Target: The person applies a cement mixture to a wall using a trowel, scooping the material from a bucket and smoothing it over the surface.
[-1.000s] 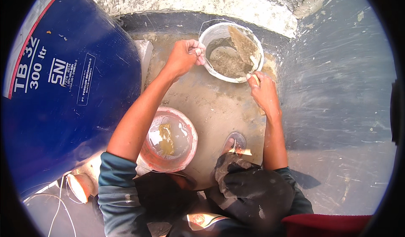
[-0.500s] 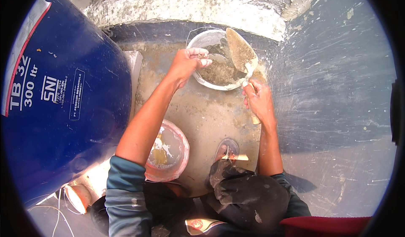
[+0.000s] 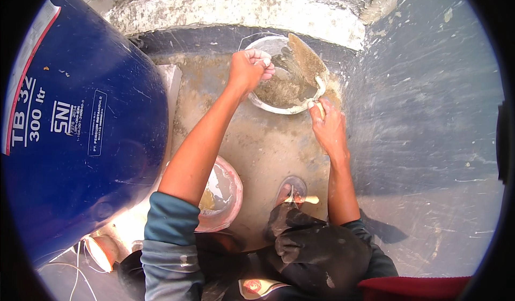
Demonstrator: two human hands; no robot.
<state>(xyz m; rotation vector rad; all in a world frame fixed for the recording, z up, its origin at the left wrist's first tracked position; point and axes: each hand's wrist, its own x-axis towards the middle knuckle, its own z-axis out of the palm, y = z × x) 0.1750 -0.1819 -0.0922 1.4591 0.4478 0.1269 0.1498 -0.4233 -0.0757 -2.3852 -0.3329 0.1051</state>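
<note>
A round bucket with a whitish rim stands on the floor ahead of me, with wet grey mortar inside. My right hand is closed round the handle of a pointed masonry trowel. The trowel's mortar-smeared blade is tilted over the right part of the bucket, pointing away from me. Over the bucket's left rim is my left hand, its fingers curled in and dusted with pale mortar. Whatever may lie inside those fingers is hidden.
A big blue tank fills the left side. A pinkish bucket with residue sits near my knees, partly behind my left forearm. Grey wall rises on the right, and a rough whitish ledge runs along the back. An orange container lies lower left.
My left hand has shifted slightly right and its fingers have curled more. The trowel blade has turned more on edge, while my right hand stays near the bucket's rim.
</note>
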